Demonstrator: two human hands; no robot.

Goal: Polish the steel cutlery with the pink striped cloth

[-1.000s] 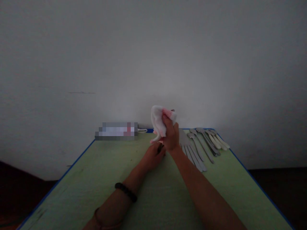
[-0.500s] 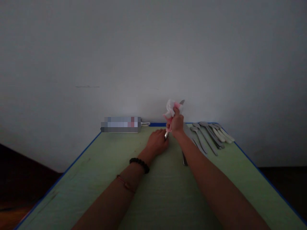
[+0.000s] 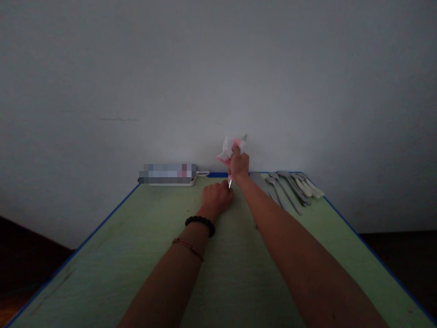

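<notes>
My left hand (image 3: 216, 197) rests on the green table (image 3: 102, 273) with its fingers curled round the lower end of a metal knife (image 3: 231, 183). The knife stands tilted upward, and its tip shows above my right hand (image 3: 239, 165). My right hand is closed on a white and pink cloth (image 3: 229, 148) that is wrapped around the knife's upper part. A dark bead bracelet and a thin cord sit on my left wrist.
A row of several forks, spoons and knives (image 3: 290, 187) lies at the table's far right. A blurred box-like object (image 3: 167, 174) sits at the far edge against the grey wall. The table has a blue rim.
My right hand has slid the cloth up along the knife, bunching it smaller. Both arms have stretched further away towards the wall.
</notes>
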